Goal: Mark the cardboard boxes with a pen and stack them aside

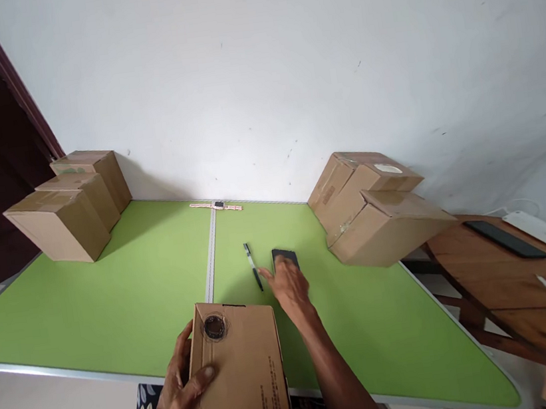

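Observation:
My left hand [177, 391] grips the left side of a brown cardboard box [240, 376] at the near edge of the green table [115, 306], thumb across its top. My right hand [288, 286] reaches forward over the table, its fingers spread and resting on a black phone [284, 255] lying flat. A black pen [253, 266] lies just left of that hand, apart from it.
Three cardboard boxes [67, 211] stand at the table's far left, two more boxes [374, 208] at the far right. A wristwatch [216, 205] lies by the wall. A wooden table [525, 285] to the right carries another dark phone [506, 239] and white cables.

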`<action>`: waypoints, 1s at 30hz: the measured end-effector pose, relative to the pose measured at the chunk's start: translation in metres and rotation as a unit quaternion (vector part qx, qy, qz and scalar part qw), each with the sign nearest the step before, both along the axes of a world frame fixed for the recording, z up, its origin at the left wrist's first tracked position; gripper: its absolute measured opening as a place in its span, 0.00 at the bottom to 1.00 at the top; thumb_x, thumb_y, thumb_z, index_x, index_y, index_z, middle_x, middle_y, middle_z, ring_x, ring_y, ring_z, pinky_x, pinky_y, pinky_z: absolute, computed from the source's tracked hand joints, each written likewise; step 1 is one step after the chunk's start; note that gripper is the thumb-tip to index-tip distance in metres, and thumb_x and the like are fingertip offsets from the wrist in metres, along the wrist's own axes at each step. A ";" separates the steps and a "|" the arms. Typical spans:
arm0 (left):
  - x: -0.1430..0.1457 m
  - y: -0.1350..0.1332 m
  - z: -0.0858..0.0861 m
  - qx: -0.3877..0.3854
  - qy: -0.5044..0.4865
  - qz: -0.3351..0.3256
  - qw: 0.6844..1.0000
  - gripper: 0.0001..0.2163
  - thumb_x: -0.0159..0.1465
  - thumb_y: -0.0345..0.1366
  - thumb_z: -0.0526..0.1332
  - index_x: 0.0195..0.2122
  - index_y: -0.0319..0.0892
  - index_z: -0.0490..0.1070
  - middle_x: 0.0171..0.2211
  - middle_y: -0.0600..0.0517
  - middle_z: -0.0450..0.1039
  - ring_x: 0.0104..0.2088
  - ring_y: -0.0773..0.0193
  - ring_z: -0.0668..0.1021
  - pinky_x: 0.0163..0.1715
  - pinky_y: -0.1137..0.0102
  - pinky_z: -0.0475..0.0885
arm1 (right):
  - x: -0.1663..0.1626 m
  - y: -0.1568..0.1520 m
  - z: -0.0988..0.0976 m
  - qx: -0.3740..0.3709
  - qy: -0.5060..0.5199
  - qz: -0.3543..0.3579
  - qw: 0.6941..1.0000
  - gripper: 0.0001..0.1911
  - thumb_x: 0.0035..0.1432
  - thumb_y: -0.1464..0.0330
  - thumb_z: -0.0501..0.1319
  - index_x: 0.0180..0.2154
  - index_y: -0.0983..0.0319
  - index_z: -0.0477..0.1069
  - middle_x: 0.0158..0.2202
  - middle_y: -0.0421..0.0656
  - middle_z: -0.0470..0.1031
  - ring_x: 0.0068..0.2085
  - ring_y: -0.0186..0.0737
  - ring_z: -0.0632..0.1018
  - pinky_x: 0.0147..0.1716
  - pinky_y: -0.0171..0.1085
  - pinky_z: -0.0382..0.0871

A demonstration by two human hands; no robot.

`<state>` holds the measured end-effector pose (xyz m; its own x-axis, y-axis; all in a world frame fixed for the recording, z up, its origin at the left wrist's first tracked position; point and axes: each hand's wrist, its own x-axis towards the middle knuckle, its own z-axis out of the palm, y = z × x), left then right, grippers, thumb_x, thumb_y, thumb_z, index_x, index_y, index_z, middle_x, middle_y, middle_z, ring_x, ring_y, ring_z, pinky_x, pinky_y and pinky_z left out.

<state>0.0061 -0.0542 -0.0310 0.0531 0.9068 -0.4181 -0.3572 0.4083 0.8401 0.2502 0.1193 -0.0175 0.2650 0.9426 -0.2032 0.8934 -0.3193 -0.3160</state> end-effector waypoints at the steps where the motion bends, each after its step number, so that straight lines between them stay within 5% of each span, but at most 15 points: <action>1: 0.000 0.000 0.000 0.005 0.002 0.000 1.000 0.45 0.60 0.52 0.73 0.75 0.56 0.56 0.73 0.45 0.63 0.69 0.34 0.69 0.63 0.48 0.73 | 0.005 -0.008 -0.001 0.005 -0.011 -0.029 0.999 0.30 0.72 0.54 0.61 0.61 0.71 0.68 0.60 0.66 0.72 0.61 0.63 0.75 0.51 0.51 0.75; 4: 0.000 0.001 -0.002 0.018 0.009 0.002 1.000 0.45 0.58 0.52 0.74 0.75 0.54 0.58 0.71 0.43 0.66 0.67 0.33 0.72 0.60 0.48 0.75 | 0.019 -0.027 -0.008 -0.001 -0.022 -0.099 0.995 0.40 0.64 0.50 0.68 0.60 0.78 0.68 0.61 0.75 0.68 0.65 0.77 0.67 0.55 0.64 0.70; 11: -0.004 0.031 -0.013 0.057 0.017 -0.002 0.998 0.46 0.56 0.53 0.75 0.73 0.51 0.60 0.65 0.40 0.73 0.60 0.33 0.79 0.51 0.51 0.80 | 0.036 -0.017 -0.016 0.010 0.090 -0.140 0.986 0.51 0.48 0.53 0.78 0.61 0.81 0.64 0.60 0.77 0.69 0.62 0.78 0.73 0.54 0.60 0.72; 17: -0.002 0.104 -0.023 0.125 0.024 0.003 0.992 0.44 0.55 0.53 0.75 0.70 0.46 0.61 0.64 0.37 0.73 0.53 0.37 0.82 0.39 0.57 0.82 | 0.060 -0.009 -0.025 0.024 0.292 -0.155 0.944 0.22 0.47 0.60 0.77 0.40 0.64 0.78 0.45 0.60 0.83 0.51 0.66 0.83 0.44 0.51 0.79; 22: 0.004 0.142 -0.031 0.152 0.021 0.014 0.988 0.44 0.56 0.52 0.75 0.71 0.48 0.60 0.62 0.39 0.73 0.52 0.40 0.81 0.43 0.55 0.81 | 0.075 -0.017 -0.032 0.057 0.507 -0.170 0.843 0.15 0.46 0.66 0.75 0.36 0.62 0.78 0.38 0.53 0.85 0.40 0.53 0.86 0.34 0.44 0.82; 27: 0.008 0.152 -0.036 0.169 0.010 0.010 0.986 0.43 0.57 0.50 0.75 0.71 0.48 0.61 0.60 0.39 0.74 0.53 0.40 0.81 0.47 0.52 0.81 | 0.071 -0.047 -0.023 0.108 0.665 -0.138 0.726 0.22 0.46 0.60 0.77 0.43 0.61 0.79 0.47 0.49 0.86 0.48 0.55 0.86 0.48 0.50 0.83; 30: 0.010 0.152 -0.036 0.176 0.003 0.008 0.984 0.44 0.57 0.49 0.75 0.72 0.47 0.60 0.61 0.38 0.74 0.55 0.38 0.80 0.47 0.52 0.81 | 0.058 -0.069 -0.009 0.135 0.761 -0.137 0.619 0.22 0.49 0.65 0.78 0.47 0.59 0.81 0.51 0.46 0.85 0.52 0.49 0.85 0.50 0.43 0.82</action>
